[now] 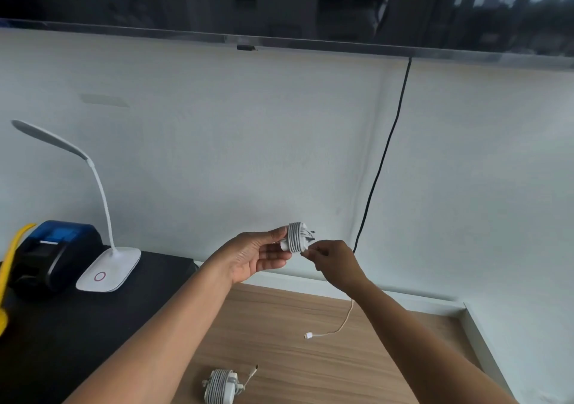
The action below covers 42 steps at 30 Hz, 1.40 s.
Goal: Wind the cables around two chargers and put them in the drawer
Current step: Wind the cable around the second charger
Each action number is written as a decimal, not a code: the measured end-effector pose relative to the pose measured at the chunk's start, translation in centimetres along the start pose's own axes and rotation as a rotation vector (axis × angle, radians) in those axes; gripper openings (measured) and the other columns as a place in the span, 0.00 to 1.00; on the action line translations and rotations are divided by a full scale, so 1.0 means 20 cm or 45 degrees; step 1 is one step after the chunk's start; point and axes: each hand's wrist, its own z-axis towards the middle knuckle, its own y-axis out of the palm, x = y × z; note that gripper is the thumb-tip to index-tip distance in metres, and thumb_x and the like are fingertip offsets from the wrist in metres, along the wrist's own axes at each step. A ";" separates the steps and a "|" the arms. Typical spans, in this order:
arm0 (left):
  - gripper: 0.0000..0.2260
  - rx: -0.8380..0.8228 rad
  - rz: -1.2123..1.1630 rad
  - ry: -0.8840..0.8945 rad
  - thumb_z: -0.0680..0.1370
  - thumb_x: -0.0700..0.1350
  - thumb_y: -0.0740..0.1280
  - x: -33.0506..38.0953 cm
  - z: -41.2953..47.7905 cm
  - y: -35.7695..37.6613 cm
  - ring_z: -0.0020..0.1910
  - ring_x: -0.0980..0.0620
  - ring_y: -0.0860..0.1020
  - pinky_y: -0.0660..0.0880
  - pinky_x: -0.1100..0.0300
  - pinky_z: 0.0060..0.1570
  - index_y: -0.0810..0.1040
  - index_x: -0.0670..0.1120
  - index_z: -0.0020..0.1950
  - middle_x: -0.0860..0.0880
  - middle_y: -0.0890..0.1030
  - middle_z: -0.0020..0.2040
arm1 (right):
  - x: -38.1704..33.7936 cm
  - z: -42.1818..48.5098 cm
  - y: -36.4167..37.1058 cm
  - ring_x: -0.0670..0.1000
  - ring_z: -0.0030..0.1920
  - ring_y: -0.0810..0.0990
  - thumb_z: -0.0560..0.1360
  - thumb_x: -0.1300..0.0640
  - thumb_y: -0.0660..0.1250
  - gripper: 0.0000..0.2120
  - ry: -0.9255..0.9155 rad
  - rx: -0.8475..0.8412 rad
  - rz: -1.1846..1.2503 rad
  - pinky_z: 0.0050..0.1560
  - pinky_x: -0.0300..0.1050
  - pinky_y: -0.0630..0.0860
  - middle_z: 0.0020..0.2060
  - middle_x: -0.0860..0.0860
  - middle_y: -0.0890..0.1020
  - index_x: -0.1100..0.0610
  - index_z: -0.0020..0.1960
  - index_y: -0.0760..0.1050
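My left hand [254, 256] holds a white charger [297, 237] up in front of the wall, with its white cable coiled round it in several turns. My right hand [334, 259] pinches the cable just beside the charger's lower right. The loose end of the cable [338, 327] hangs down from my right hand, and its plug lies on the wooden surface [310, 357]. A second white charger [219, 386] lies on the wood near the bottom edge, its cable wound round it and a short plug end sticking out. No drawer is in view.
A white desk lamp [107, 268] stands on a black surface [77, 326] at left, beside a black and blue device [54, 254] and a yellow strap [7, 267]. A black cord [383, 155] runs down the wall from a dark screen [279, 2] above.
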 end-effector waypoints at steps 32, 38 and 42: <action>0.14 0.330 0.033 0.121 0.69 0.41 0.77 -0.06 0.06 -0.07 0.38 0.44 0.85 0.83 0.55 0.38 0.81 0.38 0.52 0.38 0.85 0.44 | -0.22 -0.05 -0.03 0.44 0.27 0.66 0.76 0.55 0.65 0.11 -0.215 -0.043 -0.109 0.30 0.36 0.65 0.29 0.53 0.76 0.59 0.39 0.79; 0.12 0.305 -0.070 0.109 0.71 0.42 0.76 -0.05 0.06 -0.09 0.39 0.45 0.86 0.83 0.56 0.39 0.82 0.38 0.50 0.40 0.85 0.41 | -0.17 -0.07 0.01 0.41 0.26 0.71 0.76 0.53 0.66 0.10 -0.152 -0.120 -0.048 0.31 0.32 0.67 0.27 0.48 0.78 0.57 0.40 0.81; 0.16 0.275 -0.103 0.114 0.68 0.45 0.77 -0.04 0.05 -0.08 0.39 0.45 0.86 0.82 0.58 0.36 0.81 0.38 0.51 0.40 0.85 0.41 | -0.14 -0.08 0.04 0.40 0.25 0.70 0.76 0.53 0.66 0.10 -0.098 -0.176 0.009 0.31 0.33 0.67 0.26 0.47 0.78 0.56 0.40 0.81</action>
